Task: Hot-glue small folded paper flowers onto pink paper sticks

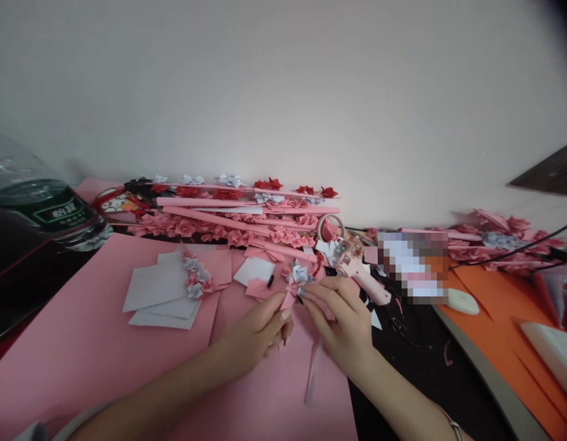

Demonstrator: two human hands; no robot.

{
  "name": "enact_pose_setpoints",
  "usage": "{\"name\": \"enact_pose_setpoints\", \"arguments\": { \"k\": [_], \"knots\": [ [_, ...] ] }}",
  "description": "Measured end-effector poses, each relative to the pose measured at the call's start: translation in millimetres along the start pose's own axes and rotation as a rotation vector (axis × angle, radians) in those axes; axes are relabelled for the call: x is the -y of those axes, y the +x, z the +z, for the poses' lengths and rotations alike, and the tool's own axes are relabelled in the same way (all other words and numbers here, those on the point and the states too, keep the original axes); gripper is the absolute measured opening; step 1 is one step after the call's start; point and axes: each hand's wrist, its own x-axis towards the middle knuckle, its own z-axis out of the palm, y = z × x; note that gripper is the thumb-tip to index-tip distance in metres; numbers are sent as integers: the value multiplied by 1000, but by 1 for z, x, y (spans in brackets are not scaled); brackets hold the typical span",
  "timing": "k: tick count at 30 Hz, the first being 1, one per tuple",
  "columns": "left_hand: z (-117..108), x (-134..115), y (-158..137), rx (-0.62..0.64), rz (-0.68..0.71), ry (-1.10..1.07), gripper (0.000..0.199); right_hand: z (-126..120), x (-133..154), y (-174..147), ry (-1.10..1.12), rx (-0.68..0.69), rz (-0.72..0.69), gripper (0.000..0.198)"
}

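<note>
Between my two hands is a small spray of pink and white paper flowers [298,274]. My left hand [269,327] is closed, its thumb and finger pinching a pink paper piece at the spray's lower end. My right hand [341,315] pinches the spray's right side, fingertips bent towards it; a small dark bit shows by these fingertips. Beyond my right hand lies a pink glue gun [365,280]. To the left, a finished-looking flower spray [198,275] rests on white paper sheets [148,285]. Below the hands is a thin pinkish stick [311,373], partly blurred.
Large pink paper [104,343] covers the table. Rolled pink stems with paper flowers [210,214] are piled along the wall, near a tape roll [330,228]. A large bottle [49,208] stands left. On the right are orange paper [490,306], a white mouse [462,301] and cables.
</note>
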Motion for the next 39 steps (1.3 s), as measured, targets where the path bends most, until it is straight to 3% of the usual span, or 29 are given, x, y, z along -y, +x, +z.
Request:
{"name": "enact_pose_setpoints", "arguments": {
  "k": [11,39],
  "knots": [
    [3,0,-2,-19,45,184,23,3,-2,-2,-26,27,-38,22],
    [3,2,-2,-45,17,149,24,6,-1,2,73,17,103,16]
  ]
}}
